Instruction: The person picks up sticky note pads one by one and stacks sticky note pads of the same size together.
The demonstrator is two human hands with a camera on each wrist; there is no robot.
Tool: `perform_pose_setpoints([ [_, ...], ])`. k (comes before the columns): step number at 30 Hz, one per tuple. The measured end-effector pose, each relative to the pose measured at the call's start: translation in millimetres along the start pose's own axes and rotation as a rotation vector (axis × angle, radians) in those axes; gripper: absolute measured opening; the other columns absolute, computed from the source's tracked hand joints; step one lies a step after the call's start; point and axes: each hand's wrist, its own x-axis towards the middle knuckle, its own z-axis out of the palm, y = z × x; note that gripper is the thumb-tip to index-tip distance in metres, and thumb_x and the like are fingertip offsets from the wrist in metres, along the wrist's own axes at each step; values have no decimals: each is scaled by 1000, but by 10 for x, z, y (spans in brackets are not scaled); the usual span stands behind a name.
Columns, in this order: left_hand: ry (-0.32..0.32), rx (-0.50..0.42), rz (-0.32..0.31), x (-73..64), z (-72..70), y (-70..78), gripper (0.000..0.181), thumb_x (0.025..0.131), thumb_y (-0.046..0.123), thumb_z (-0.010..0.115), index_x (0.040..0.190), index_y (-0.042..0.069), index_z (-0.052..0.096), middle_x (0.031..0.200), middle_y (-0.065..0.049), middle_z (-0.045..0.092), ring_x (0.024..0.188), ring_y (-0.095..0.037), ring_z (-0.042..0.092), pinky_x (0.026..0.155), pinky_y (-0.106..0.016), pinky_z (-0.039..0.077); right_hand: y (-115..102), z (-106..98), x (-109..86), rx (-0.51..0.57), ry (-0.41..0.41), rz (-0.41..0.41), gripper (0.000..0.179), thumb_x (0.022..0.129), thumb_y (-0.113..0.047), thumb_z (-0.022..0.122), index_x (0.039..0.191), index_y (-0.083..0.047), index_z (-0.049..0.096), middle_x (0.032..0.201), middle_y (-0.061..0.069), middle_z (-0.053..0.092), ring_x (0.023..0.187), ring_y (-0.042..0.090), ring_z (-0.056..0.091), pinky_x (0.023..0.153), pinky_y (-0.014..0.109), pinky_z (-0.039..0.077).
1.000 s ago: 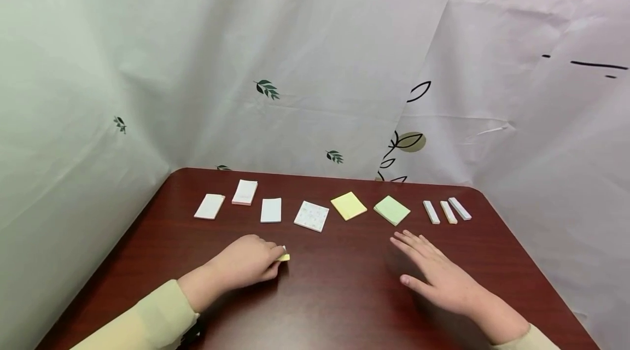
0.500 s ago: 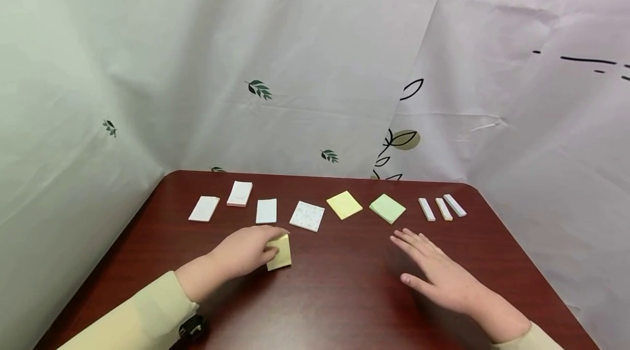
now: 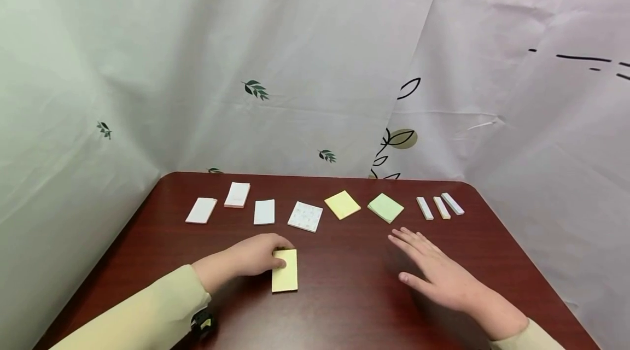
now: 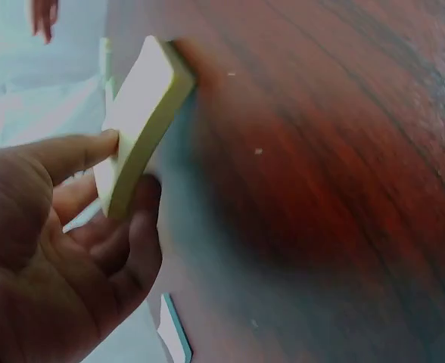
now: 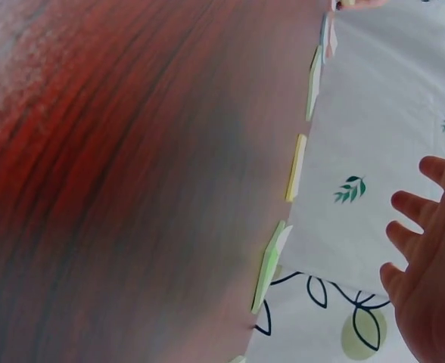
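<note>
My left hand pinches a pale yellow sticky note pad, thumb on its broad face and the other fingers behind it. In the left wrist view the pad is a thick, slightly bent block, gripped near one end. My right hand is over the table's right side with straight, slightly spread fingers and holds nothing. Its fingertips are nearest to a green sticky note pad. In the right wrist view the fingers of the right hand point towards the row of pads.
Along the back of the dark red table lie several pads: white ones at left, a patterned square pad, and a yellow square pad. Three narrow strip pads lie at right. White cloth hangs behind.
The left hand has turned the yellow sticky note pad from almost hidden, edge-on, to showing its broad face, and shifted it slightly nearer. The right hand stays practically still; the head view has shifted slightly.
</note>
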Motion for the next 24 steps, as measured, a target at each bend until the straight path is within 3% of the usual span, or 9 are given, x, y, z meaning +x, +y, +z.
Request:
perform_pose_setpoints([
  [5, 54, 121, -22, 31, 93, 45, 29, 85, 14, 76, 112, 9, 70, 103, 1, 62, 87, -13, 54, 79, -36, 47, -17, 1, -1, 24, -15, 18, 73, 95, -33, 67, 156, -17, 31, 160, 0, 29, 150, 21, 18, 118, 22, 3],
  [11, 103, 230, -44, 25, 114, 90, 28, 83, 19, 78, 109, 10, 71, 104, -1, 61, 86, -15, 58, 76, -36, 48, -5, -5, 8, 6, 29, -1, 74, 93, -30, 69, 155, -18, 32, 158, 2, 33, 149, 22, 21, 118, 23, 5],
  [14, 86, 246, -40, 6, 110, 109, 35, 83, 25, 79, 114, 10, 69, 110, -4, 63, 95, -19, 60, 80, -38, 49, -5, -4, 5, 8, 37, 0, 73, 93, -30, 69, 155, -18, 33, 158, 2, 33, 149, 22, 22, 118, 23, 5],
  [18, 17, 234, -23, -75, 92, 153, 60, 78, 38, 82, 128, 12, 63, 123, -6, 60, 109, -24, 55, 84, -42, 48, -8, 8, -8, 6, 35, 5, 73, 92, -30, 69, 155, -18, 34, 158, 1, 33, 149, 23, 23, 118, 24, 7],
  [21, -14, 240, -20, -128, 92, 178, 73, 72, 40, 86, 134, 13, 59, 128, -6, 57, 111, -25, 52, 84, -44, 48, -11, 14, -19, 4, 36, 6, 73, 92, -30, 70, 155, -18, 34, 158, 2, 33, 148, 23, 24, 118, 24, 7],
  [24, 0, 285, -14, -137, 131, 180, 73, 70, 38, 87, 133, 12, 59, 126, -6, 57, 110, -24, 52, 85, -44, 48, -13, 21, -29, 6, 37, 6, 72, 92, -30, 70, 154, -16, 36, 158, 1, 33, 148, 23, 24, 118, 24, 6],
])
